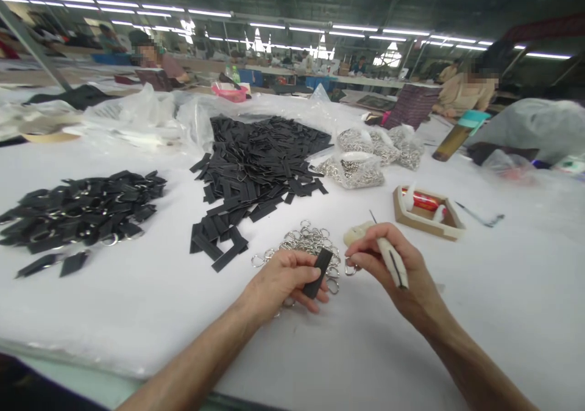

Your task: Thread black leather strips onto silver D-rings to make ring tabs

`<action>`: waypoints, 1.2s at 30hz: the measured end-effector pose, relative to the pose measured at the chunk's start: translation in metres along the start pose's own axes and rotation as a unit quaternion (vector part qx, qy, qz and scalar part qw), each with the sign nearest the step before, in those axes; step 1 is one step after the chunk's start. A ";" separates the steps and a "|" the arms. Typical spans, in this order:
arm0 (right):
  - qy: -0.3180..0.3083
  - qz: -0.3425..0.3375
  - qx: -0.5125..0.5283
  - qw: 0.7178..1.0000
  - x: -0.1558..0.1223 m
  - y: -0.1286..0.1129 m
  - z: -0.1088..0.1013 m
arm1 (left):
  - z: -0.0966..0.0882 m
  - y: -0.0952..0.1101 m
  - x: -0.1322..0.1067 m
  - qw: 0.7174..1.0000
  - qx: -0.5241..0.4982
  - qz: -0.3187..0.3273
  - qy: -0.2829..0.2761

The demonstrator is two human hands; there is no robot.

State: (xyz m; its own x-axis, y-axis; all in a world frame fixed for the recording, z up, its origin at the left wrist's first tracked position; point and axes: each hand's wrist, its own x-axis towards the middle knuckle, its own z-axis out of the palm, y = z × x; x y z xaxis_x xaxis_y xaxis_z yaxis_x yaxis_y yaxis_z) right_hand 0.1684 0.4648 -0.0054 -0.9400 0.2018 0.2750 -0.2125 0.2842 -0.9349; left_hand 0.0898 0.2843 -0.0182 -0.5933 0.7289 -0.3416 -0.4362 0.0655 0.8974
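Note:
My left hand (286, 280) pinches a short black strip (317, 273) between thumb and fingers, just over a heap of silver metal rings (307, 238). Between the thumb and fingertips of my right hand (397, 268) is a single metal D-ring (350, 267). A thin pointed tool with a pale wrapped handle (392, 260) rests in the crook of that same hand. Beyond the right fingers lies a pale rounded lump (357, 233), partly hidden. A large pile of flat black strips (256, 155) spreads farther back. To the left sits a pile of folded black strips with rings (91, 207).
Clear bags of metal rings (361, 170) stand behind. A cardboard tray (429, 225) with a red tube (420, 200) is at right, near a thin tool (479, 215). A bottle with a teal lid (460, 134) leans farther back. Other people work beyond the white table (183, 319).

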 end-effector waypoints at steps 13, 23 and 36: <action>-0.061 0.030 0.048 0.997 0.001 0.002 0.006 | 0.007 0.003 -0.001 0.988 0.103 -0.059 -0.100; -0.060 0.055 0.060 0.995 0.001 0.002 0.012 | 0.008 0.000 -0.002 0.996 0.040 0.002 -0.085; -0.080 -0.281 -0.211 0.933 -0.012 0.008 0.025 | 0.004 0.000 0.001 0.980 -0.183 0.034 0.069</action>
State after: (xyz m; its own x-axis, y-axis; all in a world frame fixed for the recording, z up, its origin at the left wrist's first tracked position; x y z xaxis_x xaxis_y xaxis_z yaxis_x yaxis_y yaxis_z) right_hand 0.1714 0.4412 -0.0223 -0.7468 -0.2230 0.6265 -0.5917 0.6528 -0.4730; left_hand 0.0918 0.2878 -0.0178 -0.7040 0.6221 -0.3426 -0.5918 -0.2472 0.7673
